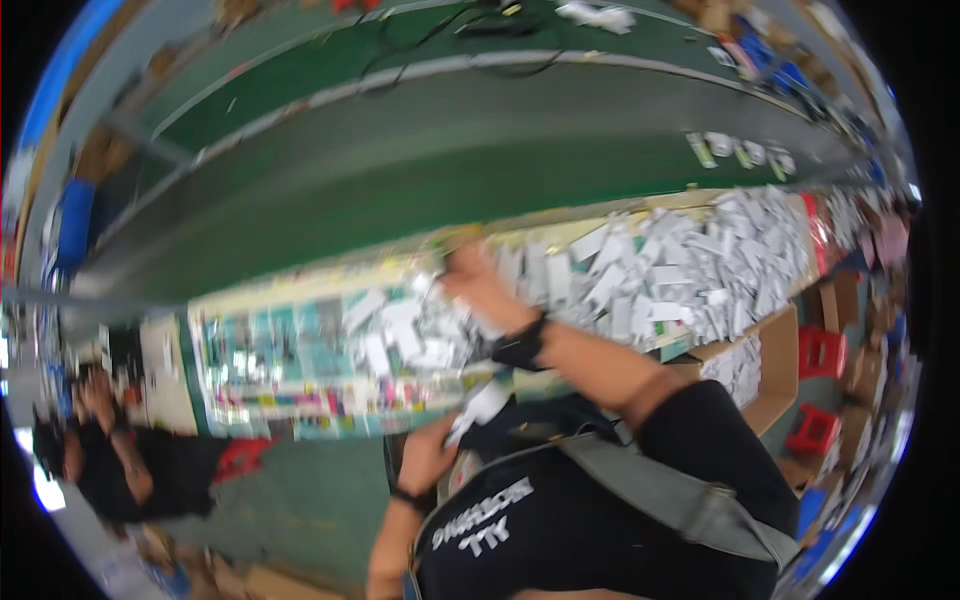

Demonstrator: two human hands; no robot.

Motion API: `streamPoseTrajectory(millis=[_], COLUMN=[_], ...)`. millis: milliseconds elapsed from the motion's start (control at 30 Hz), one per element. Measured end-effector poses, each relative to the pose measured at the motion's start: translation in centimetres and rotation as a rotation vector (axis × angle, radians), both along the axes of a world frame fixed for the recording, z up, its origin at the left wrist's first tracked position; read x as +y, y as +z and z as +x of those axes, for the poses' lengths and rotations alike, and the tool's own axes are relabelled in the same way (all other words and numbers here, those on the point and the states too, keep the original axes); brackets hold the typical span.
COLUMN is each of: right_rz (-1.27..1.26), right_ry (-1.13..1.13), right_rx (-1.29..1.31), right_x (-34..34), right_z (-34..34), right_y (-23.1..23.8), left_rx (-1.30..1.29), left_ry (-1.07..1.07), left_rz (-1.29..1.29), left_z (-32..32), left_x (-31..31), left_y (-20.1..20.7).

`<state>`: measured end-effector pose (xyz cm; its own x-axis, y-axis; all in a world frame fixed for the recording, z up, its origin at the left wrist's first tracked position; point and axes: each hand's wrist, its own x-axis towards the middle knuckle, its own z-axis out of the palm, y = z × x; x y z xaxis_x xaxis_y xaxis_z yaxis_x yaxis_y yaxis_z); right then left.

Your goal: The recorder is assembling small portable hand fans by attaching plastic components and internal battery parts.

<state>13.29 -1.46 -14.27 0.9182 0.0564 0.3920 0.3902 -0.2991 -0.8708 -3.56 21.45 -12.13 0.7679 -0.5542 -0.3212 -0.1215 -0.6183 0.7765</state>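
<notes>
Soft light, rim glare, bowed edges, widespread motion blur.

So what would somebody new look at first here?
Probably the big heap of white pieces on the right part of the table. Next, perhaps the long green surface stretching across behind it. Then maybe the bright red stools at far right, beyond the cardboard box.

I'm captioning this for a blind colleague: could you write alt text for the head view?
A person's left hand holds a white item at the near edge of a worktable, while their motion-blurred right hand is at its far side. Loose white pieces heap the table; a long green surface runs beyond, with a cardboard box at right.
</notes>
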Motion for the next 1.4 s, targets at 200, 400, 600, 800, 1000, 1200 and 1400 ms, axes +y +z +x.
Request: streamPoseTrajectory(millis=[200,400,600,800,1000,1200,1400], right_rz=[0.607,0.322,-0.064,-0.16,-0.332,-0.394,-0.391], right_ry=[-0.082,-0.034,0.133,0.306,0.416,0.401,0.376], right_rx=[0.7,0.799,0.494,0.516,0.368,0.41,0.396], right_x=[-11.3,-10.0,-8.7,-7.7,-6.9,-6.6,-6.4], right_z=[-12.8,-17.6,-16.5,-16.2,-15.8,-15.8,-15.8], right_y=[7.3,6.2,7.1,6.6,6.8,6.9,7.0], left_rx=[-0.317,-0.483,-0.455,-0.485,-0.496,-0.485,-0.485], left_ry=[-0.181,0.006,0.087,0.132,0.126,0.136,0.121], left_rz=[-0.117,-0.075,-0.066,-0.076,-0.075,-0.064,-0.07], left_z=[3.6,2.3,1.9,2.1,2.2,2.2,2.2], left_x=[-7.1,-9.1,-9.6,-10.2,-10.1,-9.9,-9.9], left_y=[-7.4,-8.0,-8.3,-8.3,-8.4,-8.4,-8.5])
